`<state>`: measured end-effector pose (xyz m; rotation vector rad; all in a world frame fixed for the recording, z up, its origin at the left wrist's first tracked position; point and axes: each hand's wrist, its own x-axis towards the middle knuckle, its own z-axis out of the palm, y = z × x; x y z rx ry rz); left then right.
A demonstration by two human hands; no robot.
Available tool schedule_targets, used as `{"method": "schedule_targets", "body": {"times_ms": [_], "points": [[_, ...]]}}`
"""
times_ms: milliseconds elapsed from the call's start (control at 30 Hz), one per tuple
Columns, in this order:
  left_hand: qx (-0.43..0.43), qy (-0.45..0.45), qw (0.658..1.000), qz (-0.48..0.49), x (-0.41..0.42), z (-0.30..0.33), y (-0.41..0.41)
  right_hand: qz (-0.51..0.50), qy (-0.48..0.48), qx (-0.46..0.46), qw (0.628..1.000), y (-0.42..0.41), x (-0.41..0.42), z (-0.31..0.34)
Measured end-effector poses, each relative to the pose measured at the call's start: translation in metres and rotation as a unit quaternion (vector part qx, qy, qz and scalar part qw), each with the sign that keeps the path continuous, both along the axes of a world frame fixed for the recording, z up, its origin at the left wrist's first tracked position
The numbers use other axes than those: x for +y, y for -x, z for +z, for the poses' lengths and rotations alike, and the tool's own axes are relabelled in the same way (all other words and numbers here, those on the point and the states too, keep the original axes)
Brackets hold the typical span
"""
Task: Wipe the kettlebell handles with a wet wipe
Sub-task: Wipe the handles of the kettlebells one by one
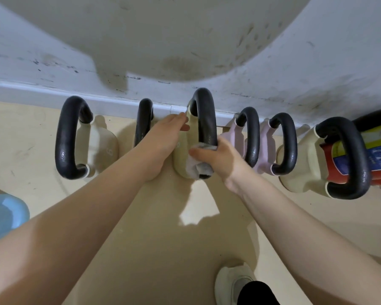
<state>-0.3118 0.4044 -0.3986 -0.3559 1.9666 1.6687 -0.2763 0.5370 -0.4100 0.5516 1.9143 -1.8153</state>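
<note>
Several kettlebells with black handles stand in a row on the floor against a scuffed white wall. My right hand (220,159) is closed around the near end of the middle cream kettlebell's black handle (205,115), with a crumpled grey-white wet wipe (198,168) pressed between palm and handle. My left hand (163,139) lies on that kettlebell's cream body (180,159), fingers reaching toward the far end of the handle. To the left stand a cream kettlebell (70,137) and one partly hidden behind my left hand (143,119). Two pink kettlebells (251,137) (284,144) and another cream one (343,159) stand to the right.
A red canister with a yellow and blue label (365,155) lies behind the rightmost kettlebell. A light blue plastic object (2,216) sits at the left edge. My white shoe (231,282) is on the beige floor at the bottom. A white baseboard (31,91) runs along the wall.
</note>
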Motion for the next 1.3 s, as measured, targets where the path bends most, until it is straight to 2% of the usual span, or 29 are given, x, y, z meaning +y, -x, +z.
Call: {"method": "schedule_targets", "body": {"times_ms": [167, 267, 367, 500, 700, 867, 1033, 1167, 1300], "points": [[0.019, 0.034, 0.999, -0.023, 0.002, 0.000, -0.010, -0.042, -0.017, 0.051, 0.998, 0.002, -0.001, -0.007], [0.030, 0.041, 0.997, -0.052, 0.007, 0.005, -0.018, -0.055, -0.110, 0.112, 0.986, -0.034, -0.009, -0.023], [0.044, 0.024, 0.997, -0.051, 0.014, 0.010, -0.021, -0.031, -0.179, 0.157, 0.971, -0.033, -0.009, -0.029], [0.023, -0.009, 0.999, -0.035, 0.016, 0.007, -0.027, -0.106, -0.092, 0.167, 0.976, -0.022, -0.012, -0.020], [0.008, 0.018, 0.999, -0.026, 0.024, 0.009, -0.035, -0.035, -0.150, 0.157, 0.976, -0.051, -0.008, -0.043], [0.022, 0.032, 0.998, -0.059, 0.021, 0.007, -0.027, -0.071, -0.117, 0.192, 0.972, -0.042, -0.012, -0.039], [0.054, 0.094, 0.988, -0.108, 0.021, 0.017, -0.024, -0.055, -0.134, 0.162, 0.976, -0.046, -0.012, -0.050], [0.029, 0.085, 0.989, -0.118, 0.016, 0.013, -0.018, -0.107, -0.084, 0.162, 0.977, -0.041, -0.014, -0.040], [-0.007, 0.048, 0.994, -0.097, 0.013, 0.009, -0.017, -0.072, -0.098, 0.172, 0.978, -0.045, -0.013, -0.040]]}}
